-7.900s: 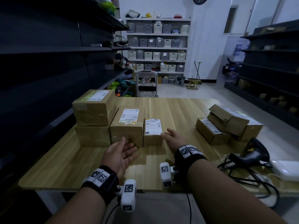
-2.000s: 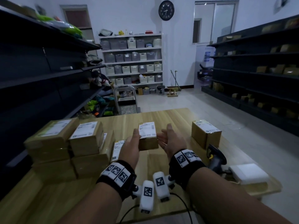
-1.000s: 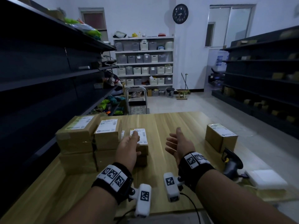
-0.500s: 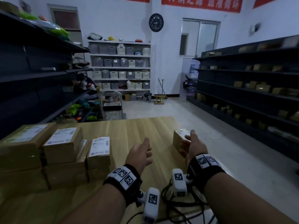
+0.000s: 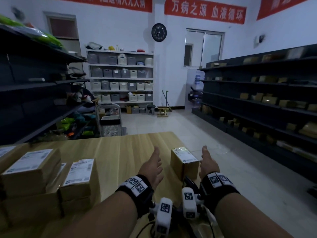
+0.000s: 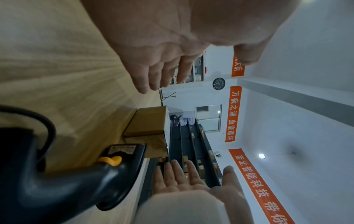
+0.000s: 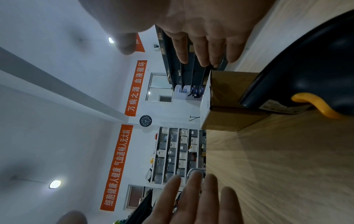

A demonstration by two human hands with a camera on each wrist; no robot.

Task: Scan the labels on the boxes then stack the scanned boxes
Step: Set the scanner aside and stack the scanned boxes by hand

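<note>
Dim storeroom, white walls [image 5: 111, 28], pale tiled floor [image 5: 171, 124]. Red banners [image 5: 205, 12] with white characters up high, round black clock [image 5: 159, 32] between them. White shelf unit [image 5: 121, 78] of grey and white bins at the back. Dark shelving [image 5: 260, 93] right, more left [image 5: 30, 86]. Window [image 5: 205, 47] beside the clock. Wooden table [image 5: 120, 148] in front. Ceiling lamp [image 7: 55, 184] lit.

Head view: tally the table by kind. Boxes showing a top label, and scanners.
Boxes showing a top label: 5, four in the left stack and one lone box to its right
Barcode scanner: 1
Total: 6
The lower boxes in the stack are too dim to separate, so they are left out.
</note>
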